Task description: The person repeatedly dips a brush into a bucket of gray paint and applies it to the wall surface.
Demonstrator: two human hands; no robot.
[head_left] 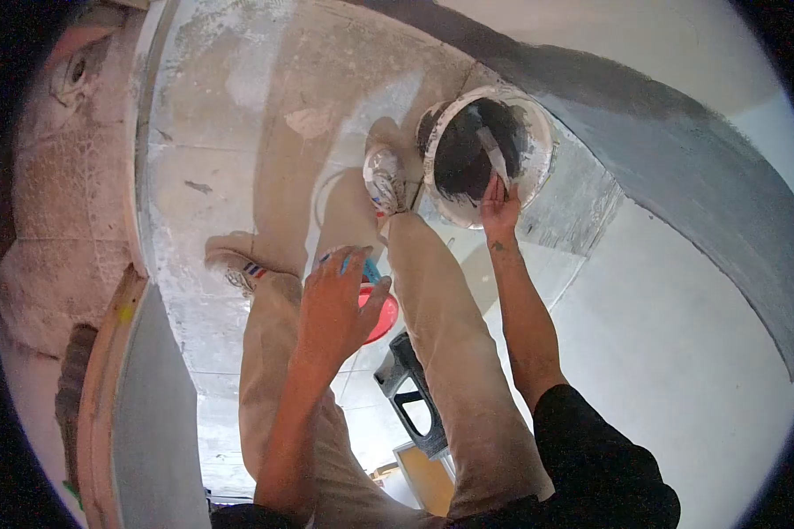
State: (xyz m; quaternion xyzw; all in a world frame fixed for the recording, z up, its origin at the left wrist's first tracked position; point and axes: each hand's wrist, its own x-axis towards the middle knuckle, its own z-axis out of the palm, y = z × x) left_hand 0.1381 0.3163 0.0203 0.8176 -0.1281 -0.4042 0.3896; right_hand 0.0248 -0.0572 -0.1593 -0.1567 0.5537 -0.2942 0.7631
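Observation:
My right hand (500,210) is closed on a putty knife (492,152), its pale blade reaching into a white bucket (545,145). Dark grey paste (459,159) lines the bucket, and its rim is smeared. My left hand (337,304) is in front of my legs, its fingers curled round a blue handle (372,271); what the handle belongs to is mostly hidden behind the hand. Just below the blue handle a red round container (381,316) shows, partly covered by my left hand.
A black plastic step stool (408,397) stands between my legs. Dark grey coating (626,123) covers part of the wall beyond the bucket. The tiled floor (212,159) is stained, and a wooden-edged partition (106,388) rises at the left.

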